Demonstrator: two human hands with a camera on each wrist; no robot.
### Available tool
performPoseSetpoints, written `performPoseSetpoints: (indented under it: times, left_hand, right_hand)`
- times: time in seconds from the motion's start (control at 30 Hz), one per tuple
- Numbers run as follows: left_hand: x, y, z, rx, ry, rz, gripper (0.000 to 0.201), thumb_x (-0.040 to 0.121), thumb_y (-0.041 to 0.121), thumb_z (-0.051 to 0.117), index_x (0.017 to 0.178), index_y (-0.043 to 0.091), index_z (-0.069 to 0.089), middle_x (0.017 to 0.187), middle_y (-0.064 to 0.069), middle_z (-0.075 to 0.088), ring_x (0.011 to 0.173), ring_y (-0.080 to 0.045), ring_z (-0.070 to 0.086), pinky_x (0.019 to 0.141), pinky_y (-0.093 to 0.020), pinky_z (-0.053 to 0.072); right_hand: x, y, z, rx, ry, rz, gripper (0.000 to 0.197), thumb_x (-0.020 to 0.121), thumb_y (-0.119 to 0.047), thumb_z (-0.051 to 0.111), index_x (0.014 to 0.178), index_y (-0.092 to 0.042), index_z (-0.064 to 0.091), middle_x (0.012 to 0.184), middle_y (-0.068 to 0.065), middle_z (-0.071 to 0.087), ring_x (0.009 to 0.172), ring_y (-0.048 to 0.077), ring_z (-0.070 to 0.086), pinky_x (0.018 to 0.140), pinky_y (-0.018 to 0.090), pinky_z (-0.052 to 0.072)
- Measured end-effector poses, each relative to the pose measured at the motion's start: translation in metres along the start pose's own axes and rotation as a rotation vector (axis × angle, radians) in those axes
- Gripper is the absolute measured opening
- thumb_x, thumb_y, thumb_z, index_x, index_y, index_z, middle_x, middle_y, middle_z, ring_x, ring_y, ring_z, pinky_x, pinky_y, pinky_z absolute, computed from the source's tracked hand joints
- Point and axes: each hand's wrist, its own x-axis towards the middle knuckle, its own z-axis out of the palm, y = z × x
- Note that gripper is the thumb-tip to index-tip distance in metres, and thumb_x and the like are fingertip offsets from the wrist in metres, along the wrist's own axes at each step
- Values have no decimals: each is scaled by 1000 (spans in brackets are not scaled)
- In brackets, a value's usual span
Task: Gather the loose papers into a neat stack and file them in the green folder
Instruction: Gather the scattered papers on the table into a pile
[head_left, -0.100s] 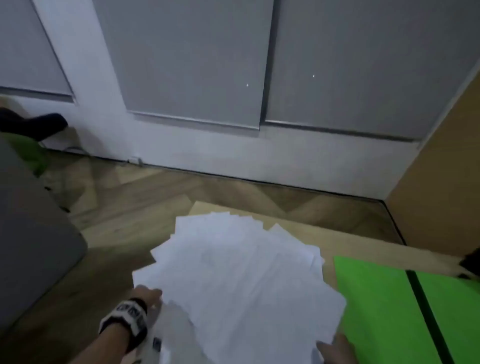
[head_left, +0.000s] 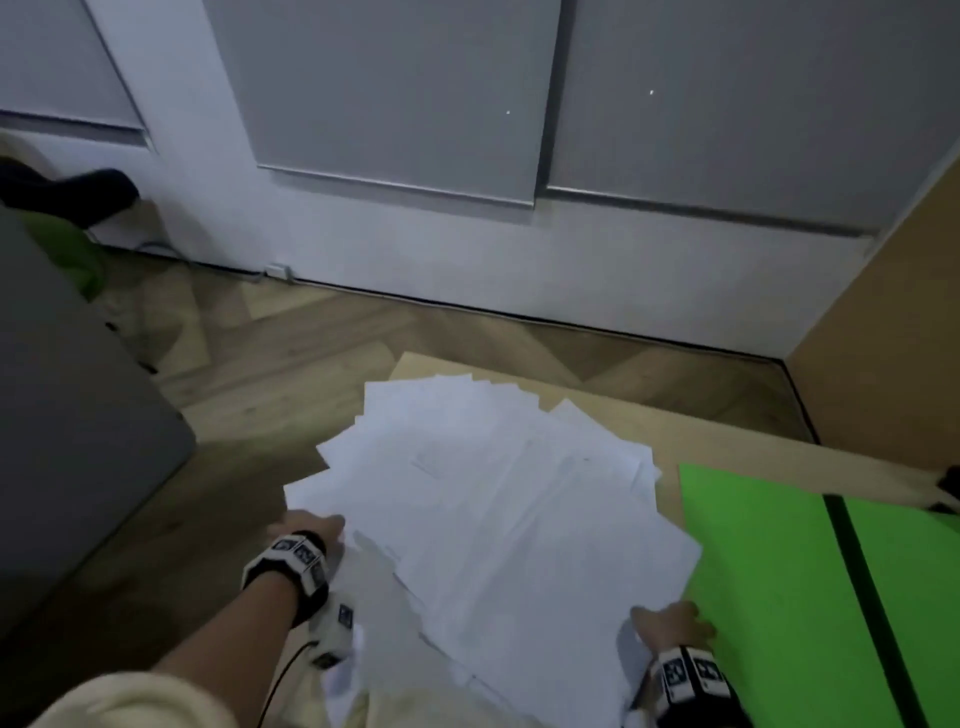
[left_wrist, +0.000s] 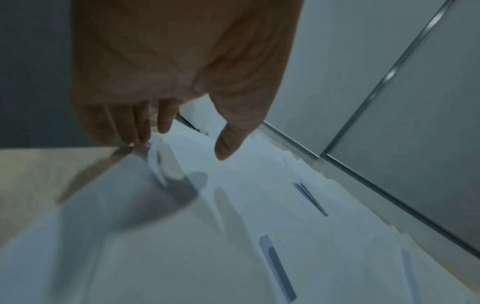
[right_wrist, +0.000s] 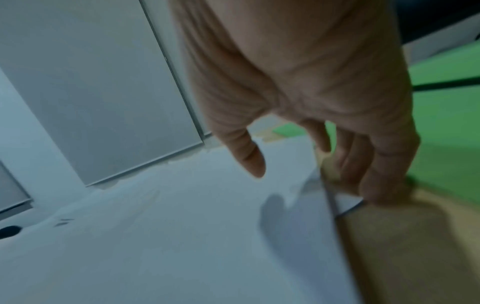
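Note:
Several loose white papers (head_left: 493, 519) lie fanned out on a light wooden table (head_left: 737, 441). To their right the green folder (head_left: 769, 571) lies open, with a dark spine down its middle. My left hand (head_left: 314, 525) is at the papers' left edge. In the left wrist view its straight fingers (left_wrist: 135, 127) touch that edge, and the thumb (left_wrist: 228, 144) hovers over the sheets. My right hand (head_left: 672, 618) is at the papers' near right corner, beside the folder. Its fingers (right_wrist: 376, 174) press against the slightly raised paper edge (right_wrist: 327, 191). The thumb (right_wrist: 249, 160) stays above the sheets.
A grey upholstered piece of furniture (head_left: 78, 441) stands to the left of the table. Beyond the table are wooden floor (head_left: 363, 332) and a white wall with grey panels (head_left: 395, 104). A brown panel (head_left: 883, 338) rises on the right. A small black object (head_left: 950, 488) sits at the table's right edge.
The head view has tipped down a little, so more of both wrists shows. Both hands stay at the papers' edges.

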Motion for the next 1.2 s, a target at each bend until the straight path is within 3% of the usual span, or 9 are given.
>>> performPoseSetpoints:
  times: [0.2,0.4,0.57,0.67,0.77,0.83,0.93,1.1,1.2]
  left_hand:
    - [-15,14,5,-66,54,-151,74,88,40,58,141,-5,31,147,-24,31,133,-39,38,105,-43,36]
    - [-3,7,21,-240,184,-35,43,80,20,57,114,-6,60,125,-27,58,113,-46,56,95,-49,49]
    - [-6,25,22,-417,176,169,29,98,8,45,114,-10,60,113,-29,65,105,-45,61,78,-35,42]
    - [7,29,26,-592,59,161,38,101,21,43,120,-8,59,118,-24,65,111,-41,61,93,-40,47]
    - [11,30,33,-595,-94,174,51,98,46,41,90,-1,60,74,-14,61,76,-30,61,72,-34,45]
    - [9,31,34,-595,-161,146,61,90,64,41,77,6,53,61,-7,50,57,-24,51,57,-29,38]
    - [11,27,37,-637,-231,127,80,73,81,48,105,9,61,93,-9,66,84,-29,66,75,-37,54]
    - [4,24,40,-657,-291,195,45,75,27,82,111,3,68,98,-14,74,83,-29,70,71,-35,56]
    - [9,22,41,-677,-266,180,39,76,11,79,111,-3,68,91,-15,73,81,-31,69,72,-37,56]
  right_hand:
    - [-8,-27,17,163,58,124,68,71,-15,71,126,5,37,138,29,32,120,48,43,93,46,43]
    - [4,-35,39,408,21,-120,67,74,-20,72,131,6,48,134,24,55,120,39,55,103,45,43]
    - [-14,-48,34,398,-221,-287,55,89,-3,60,138,7,39,141,17,47,132,34,44,108,35,31]
    - [-25,-49,25,162,-554,-320,52,85,-12,66,132,3,48,128,2,53,119,24,54,99,29,38]
    - [-33,-55,29,59,-756,-399,51,83,-29,69,128,-13,54,117,-6,60,102,9,59,83,18,45]
    - [-31,-62,41,207,-563,-450,51,84,-32,67,130,-13,53,125,-1,61,106,13,60,90,23,46]
    - [-29,-72,58,203,-273,-425,59,91,-26,58,142,-4,38,145,12,46,132,28,45,109,35,33]
    - [-45,-77,90,80,-540,-508,46,92,-19,57,135,-6,49,131,4,57,125,24,52,101,25,35]
    - [-37,-76,82,206,-255,-498,37,86,-26,64,117,-7,60,120,14,64,108,28,61,91,28,44]
